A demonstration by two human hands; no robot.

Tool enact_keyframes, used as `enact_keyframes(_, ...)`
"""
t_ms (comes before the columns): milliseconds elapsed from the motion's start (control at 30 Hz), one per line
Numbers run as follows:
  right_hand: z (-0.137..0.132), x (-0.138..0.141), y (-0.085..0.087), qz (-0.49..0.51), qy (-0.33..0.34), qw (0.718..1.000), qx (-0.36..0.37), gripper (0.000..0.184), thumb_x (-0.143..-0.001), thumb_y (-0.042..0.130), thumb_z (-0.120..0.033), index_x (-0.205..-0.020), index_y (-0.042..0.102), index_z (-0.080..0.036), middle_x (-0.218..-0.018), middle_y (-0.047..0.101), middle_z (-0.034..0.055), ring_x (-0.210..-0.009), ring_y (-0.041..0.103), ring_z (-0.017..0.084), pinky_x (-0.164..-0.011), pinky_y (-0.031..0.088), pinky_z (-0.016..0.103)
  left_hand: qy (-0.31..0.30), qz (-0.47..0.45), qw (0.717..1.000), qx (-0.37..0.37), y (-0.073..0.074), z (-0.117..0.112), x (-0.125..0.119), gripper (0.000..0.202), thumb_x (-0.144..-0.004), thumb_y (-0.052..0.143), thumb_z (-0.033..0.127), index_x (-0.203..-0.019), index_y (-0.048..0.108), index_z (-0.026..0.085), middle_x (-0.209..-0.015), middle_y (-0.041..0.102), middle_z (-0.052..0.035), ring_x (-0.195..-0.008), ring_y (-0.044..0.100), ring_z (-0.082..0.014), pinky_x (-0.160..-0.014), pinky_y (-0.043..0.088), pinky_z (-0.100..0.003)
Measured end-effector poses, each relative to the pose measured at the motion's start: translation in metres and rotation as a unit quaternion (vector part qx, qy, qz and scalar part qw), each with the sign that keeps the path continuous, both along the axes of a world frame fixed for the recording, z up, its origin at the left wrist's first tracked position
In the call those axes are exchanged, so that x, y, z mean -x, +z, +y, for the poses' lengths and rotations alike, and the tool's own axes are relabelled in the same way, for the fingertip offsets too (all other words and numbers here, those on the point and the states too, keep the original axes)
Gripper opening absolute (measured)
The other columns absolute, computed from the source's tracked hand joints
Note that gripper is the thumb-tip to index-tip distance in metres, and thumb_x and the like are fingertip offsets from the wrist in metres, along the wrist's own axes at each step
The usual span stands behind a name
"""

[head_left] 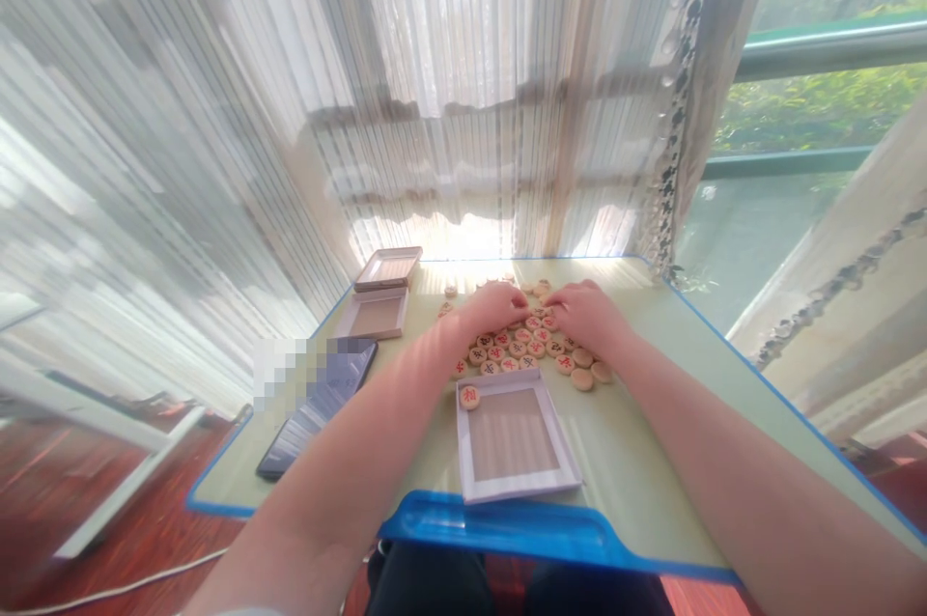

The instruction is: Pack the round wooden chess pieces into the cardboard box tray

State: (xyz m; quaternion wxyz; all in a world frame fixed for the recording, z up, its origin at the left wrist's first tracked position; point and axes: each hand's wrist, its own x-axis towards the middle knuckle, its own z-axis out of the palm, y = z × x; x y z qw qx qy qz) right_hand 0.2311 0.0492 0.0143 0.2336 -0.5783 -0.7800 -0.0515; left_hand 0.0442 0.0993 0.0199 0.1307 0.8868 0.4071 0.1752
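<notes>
A spread of round wooden Chinese chess pieces [523,335] lies in the middle of the table, many with red or dark characters facing up and some blank side up. My left hand [498,306] is over the left part of the spread, its fingers curled together; what they pinch is hidden. From the other side my right hand [585,315] reaches in, fingertips closed at a piece near the far edge of the spread. Nearer to me lies a shallow white box tray [519,489], with one red-marked piece [470,398] in its far left corner.
The pale green folding table [673,404] has a blue rim and a blue front groove [499,521]. At left lie a dark phone-like device [319,413], partly blurred out, a second box tray [374,315] and another box part [389,267]. Sheer curtains [449,66] hang behind.
</notes>
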Motion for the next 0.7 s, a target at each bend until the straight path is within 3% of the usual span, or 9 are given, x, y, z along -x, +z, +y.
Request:
enact_keyframes(167,-0.003,0.000,0.003,0.034,0.000,0.999,-0.009,0.030,-0.080,0.045,-0.016,-0.087,0.073,-0.021,-0.090,0.070,0.0059,-0.091,0.054,0.022,-0.082,0.043,0.035,0.042,-0.128,0.991,-0.011,0.004,0.001,0.008,0.016,-0.073,0.062,0.026,-0.085,0.068,0.018,-0.085,0.070,-0.0030,-0.078,0.061,-0.0165,-0.077,0.049,-0.030)
enact_keyframes(267,-0.012,0.014,0.006,0.064,0.020,0.997,-0.025,0.029,-0.081,0.044,-0.016,-0.089,0.071,-0.019,-0.094,0.068,0.0074,-0.094,0.055,0.023,-0.083,0.044,0.035,0.093,-0.283,0.955,0.019,0.016,-0.005,0.017,0.022,-0.075,0.063,0.033,-0.087,0.065,0.015,-0.082,0.068,-0.0052,-0.073,0.061,-0.0145,-0.069,0.051,-0.029)
enact_keyframes(367,-0.022,0.032,0.007,0.124,0.052,0.990,-0.046,0.026,-0.081,0.047,-0.020,-0.097,0.068,-0.017,-0.097,0.065,0.0092,-0.091,0.057,0.022,-0.081,0.044,0.035,0.066,-0.387,0.914,0.105,0.027,-0.022,0.026,0.035,-0.071,0.069,0.032,-0.099,0.060,0.012,-0.089,0.069,-0.0086,-0.071,0.063,-0.0134,-0.067,0.053,-0.028)
enact_keyframes(500,-0.038,0.050,0.011,0.201,0.096,0.973,-0.062,0.029,-0.082,0.052,-0.028,-0.105,0.063,-0.015,-0.092,0.064,0.0094,-0.078,0.060,0.020,-0.076,0.046,0.034,0.017,-0.424,0.881,0.208,0.027,-0.054,0.037,0.046,-0.067,0.075,0.026,-0.105,0.057,0.010,-0.091,0.070,-0.0109,-0.079,0.066,-0.0152,-0.072,0.055,-0.029)
enact_keyframes(600,-0.049,0.058,0.015,0.201,0.157,0.964,-0.075,0.025,-0.082,0.054,-0.027,-0.102,0.066,-0.019,-0.095,0.066,0.0076,-0.075,0.060,0.018,-0.075,0.047,0.032,0.038,-0.421,0.881,0.214,0.022,-0.077,0.044,0.041,-0.065,0.076,0.032,-0.096,0.063,0.009,-0.088,0.070,-0.0103,-0.080,0.066,-0.0162,-0.071,0.055,-0.029)
enact_keyframes(700,-0.054,0.063,0.016,0.207,0.177,0.958,-0.088,0.020,-0.081,0.056,-0.028,-0.093,0.069,-0.020,-0.093,0.068,0.0064,-0.075,0.060,0.017,-0.074,0.048,0.032,0.058,-0.395,0.886,0.237,0.019,-0.094,0.050,0.040,-0.064,0.077,0.037,-0.091,0.066,0.009,-0.082,0.070,-0.0088,-0.079,0.067,-0.0173,-0.070,0.056,-0.029)
